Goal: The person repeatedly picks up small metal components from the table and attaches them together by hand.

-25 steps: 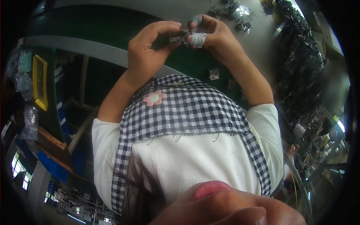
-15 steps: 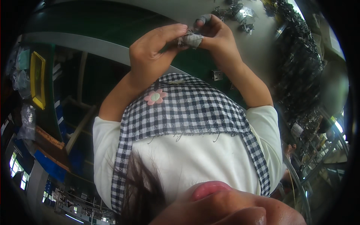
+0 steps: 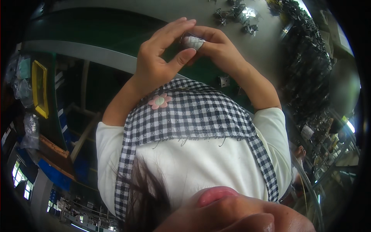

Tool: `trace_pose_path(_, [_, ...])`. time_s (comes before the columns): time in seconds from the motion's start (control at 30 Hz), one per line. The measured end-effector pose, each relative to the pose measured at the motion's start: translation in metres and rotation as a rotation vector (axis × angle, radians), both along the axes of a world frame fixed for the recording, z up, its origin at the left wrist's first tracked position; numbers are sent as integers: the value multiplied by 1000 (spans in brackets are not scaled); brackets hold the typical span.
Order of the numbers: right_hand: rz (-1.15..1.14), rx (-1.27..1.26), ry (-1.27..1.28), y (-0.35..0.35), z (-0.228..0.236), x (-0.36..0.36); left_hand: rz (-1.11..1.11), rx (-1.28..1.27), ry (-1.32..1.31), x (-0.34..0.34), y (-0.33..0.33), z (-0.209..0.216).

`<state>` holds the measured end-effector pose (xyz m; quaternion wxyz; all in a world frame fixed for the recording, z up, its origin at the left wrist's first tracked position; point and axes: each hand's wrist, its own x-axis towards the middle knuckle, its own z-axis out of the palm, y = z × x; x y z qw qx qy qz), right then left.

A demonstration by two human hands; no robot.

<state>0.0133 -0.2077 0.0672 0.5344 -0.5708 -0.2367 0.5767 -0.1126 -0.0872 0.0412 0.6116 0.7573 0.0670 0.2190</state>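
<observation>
Over the green table (image 3: 104, 31), both my hands meet in front of the checked apron (image 3: 193, 104). My left hand (image 3: 157, 54) has its fingers stretched and its thumb apart from them. Its fingertips reach beside the fingers of my right hand (image 3: 218, 44). The right thumb wears a white wrap (image 3: 194, 42) and presses toward the curled fingers. Between them shows the thin dark edge of a small metal part (image 3: 182, 38), mostly hidden by the thumb and fingers. Nearer the apron, a small silver metal bracket (image 3: 223, 81) lies on the table.
Several loose metal pieces (image 3: 247, 19) lie on the pale surface ahead right. A large heap of dark metal parts (image 3: 309, 73) fills the right side. On the left are a yellow frame (image 3: 40, 89) and clear plastic bags (image 3: 31, 131). Another person's hand (image 3: 299, 151) shows far right.
My left thumb has moved away from the metal part toward the apron, and the left fingers have straightened. The right fingers have curled in, and the part is now mostly covered.
</observation>
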Motion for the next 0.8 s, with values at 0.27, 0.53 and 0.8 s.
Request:
trace_pose_path(0.27, [-134,48,104,1,-29,-7,157,516,-88,8,0,-17])
trace_pose_path(0.53, [372,-276,-671,11,-25,52,127,588,131,2,3,-18])
trace_pose_path(0.8, [11,-179,-1844,12,-36,102,-299,810,878,19,6,-8])
